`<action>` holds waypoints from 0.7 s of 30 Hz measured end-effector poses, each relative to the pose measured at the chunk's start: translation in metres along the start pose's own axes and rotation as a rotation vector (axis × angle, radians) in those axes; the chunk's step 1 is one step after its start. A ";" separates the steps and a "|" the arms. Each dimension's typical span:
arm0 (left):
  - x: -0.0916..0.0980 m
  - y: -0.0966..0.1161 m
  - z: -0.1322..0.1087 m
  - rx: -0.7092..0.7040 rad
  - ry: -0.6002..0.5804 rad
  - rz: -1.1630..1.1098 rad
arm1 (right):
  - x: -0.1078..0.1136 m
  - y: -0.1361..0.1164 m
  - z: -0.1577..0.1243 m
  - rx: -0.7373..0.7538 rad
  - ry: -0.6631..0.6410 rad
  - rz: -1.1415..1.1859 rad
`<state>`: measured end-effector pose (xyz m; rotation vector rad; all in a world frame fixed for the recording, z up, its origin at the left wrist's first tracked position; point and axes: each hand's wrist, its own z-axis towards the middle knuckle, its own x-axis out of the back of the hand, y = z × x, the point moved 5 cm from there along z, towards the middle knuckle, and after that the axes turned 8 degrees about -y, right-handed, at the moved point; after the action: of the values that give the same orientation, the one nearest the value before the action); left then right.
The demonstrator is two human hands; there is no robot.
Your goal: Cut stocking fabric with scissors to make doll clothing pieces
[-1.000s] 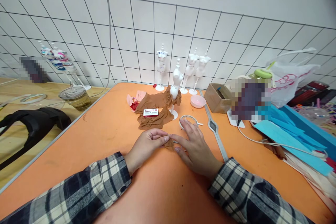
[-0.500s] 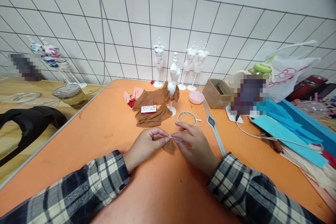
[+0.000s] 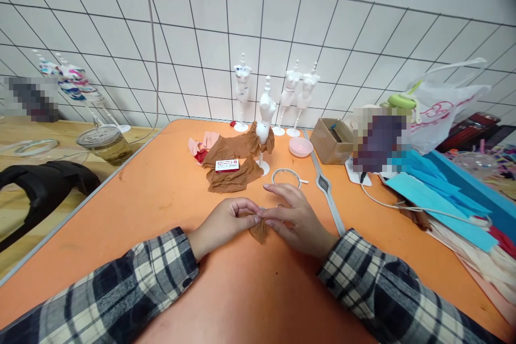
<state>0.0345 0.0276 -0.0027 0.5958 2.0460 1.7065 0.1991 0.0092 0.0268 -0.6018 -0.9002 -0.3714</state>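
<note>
My left hand pinches the gathered top of a small brown piece of fabric, which fans out below the fingertips. My right hand meets it there, thumb and index finger closed on a thin pale strip, mostly hidden by the fingers. Just beyond the right hand lies a roll of narrow white tape. Farther back, crumpled brown fabric carries a small white and dark red box. A white mini dress form wears gathered brown fabric low on its body.
A pink bowl, a cardboard box and a grey strap lie to the right. Several more dress forms stand by the tiled wall. Blue sheets and a white cable cover the right side. Pink fabric lies back left.
My right fingertips have moved left, up against my left fingertips at the gathered fabric. The pale strip, plainer before, is now mostly covered. The view has shifted slightly.
</note>
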 end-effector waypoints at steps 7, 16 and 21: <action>0.006 -0.001 -0.002 -0.016 0.057 -0.152 | 0.000 0.001 0.000 0.006 0.029 0.023; 0.005 -0.003 -0.001 0.028 0.075 -0.432 | 0.002 0.001 -0.003 -0.007 0.078 0.167; 0.002 -0.003 -0.002 0.023 0.029 -0.390 | 0.012 -0.005 -0.003 0.032 0.159 0.065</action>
<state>0.0318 0.0269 -0.0054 0.1609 2.0405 1.4689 0.2055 0.0028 0.0366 -0.5624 -0.7316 -0.3403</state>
